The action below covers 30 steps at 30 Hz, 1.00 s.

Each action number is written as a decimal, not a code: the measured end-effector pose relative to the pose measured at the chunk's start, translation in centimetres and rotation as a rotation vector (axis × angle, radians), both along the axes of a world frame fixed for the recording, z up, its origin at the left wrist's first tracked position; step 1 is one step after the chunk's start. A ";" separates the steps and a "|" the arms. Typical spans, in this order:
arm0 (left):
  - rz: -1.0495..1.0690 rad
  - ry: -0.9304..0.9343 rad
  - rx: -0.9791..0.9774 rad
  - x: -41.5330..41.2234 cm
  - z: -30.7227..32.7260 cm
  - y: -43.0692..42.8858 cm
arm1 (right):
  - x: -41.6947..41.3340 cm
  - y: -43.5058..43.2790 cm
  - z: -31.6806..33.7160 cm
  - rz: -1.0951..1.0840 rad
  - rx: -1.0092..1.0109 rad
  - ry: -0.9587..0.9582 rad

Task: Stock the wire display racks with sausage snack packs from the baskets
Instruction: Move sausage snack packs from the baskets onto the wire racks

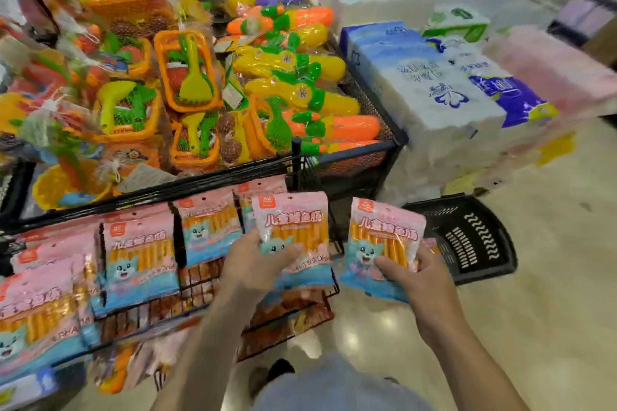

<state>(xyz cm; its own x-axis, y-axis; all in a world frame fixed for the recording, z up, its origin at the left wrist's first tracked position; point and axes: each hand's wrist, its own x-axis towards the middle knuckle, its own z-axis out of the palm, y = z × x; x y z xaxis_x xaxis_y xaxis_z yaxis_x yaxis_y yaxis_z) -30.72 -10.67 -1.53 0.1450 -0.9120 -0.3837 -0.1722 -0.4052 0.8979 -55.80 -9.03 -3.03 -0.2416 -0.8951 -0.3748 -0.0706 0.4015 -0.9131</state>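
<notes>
Two packs are in play here: the left hand (253, 264) grips one pink-and-blue sausage snack pack (293, 227) upright, thumb across the front and fingers curled behind, right at the right-hand end of the wire display rack (329, 284). Its lower edge sits level with the rack's front wire, though whether it rests inside cannot be told. The right hand (414, 274) pinches a second pack (384, 243), thumb pressed on the cartoon cat and fingers wrapped round the back, holding it upright and slightly tilted in the air just to the right of the rack, clear of the wire. Behind that hand a black plastic basket (467, 237) sits on the glossy floor (551, 294). Along the rack to the left stand the stocked packs (140, 264), the same pink-and-blue kind in a row, faces forward and overlapping, the nearest ones blurred at the frame's edge. Below them, a lower tier holds brownish packets (287, 310), too blurred to read. Above the rack, a black mesh bin (360, 157) is heaped with bright plastic water guns (300, 90) and netted sand toy sets (190, 73). Just to the right of the bin, bundles of wrapped tissue paper (434, 93) are stacked from the floor up.
</notes>
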 end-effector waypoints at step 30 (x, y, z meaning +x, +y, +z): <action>-0.345 -0.005 0.200 -47.7 -7.9 -15.4 | -47.6 -7.2 -5.6 -0.371 0.144 -0.023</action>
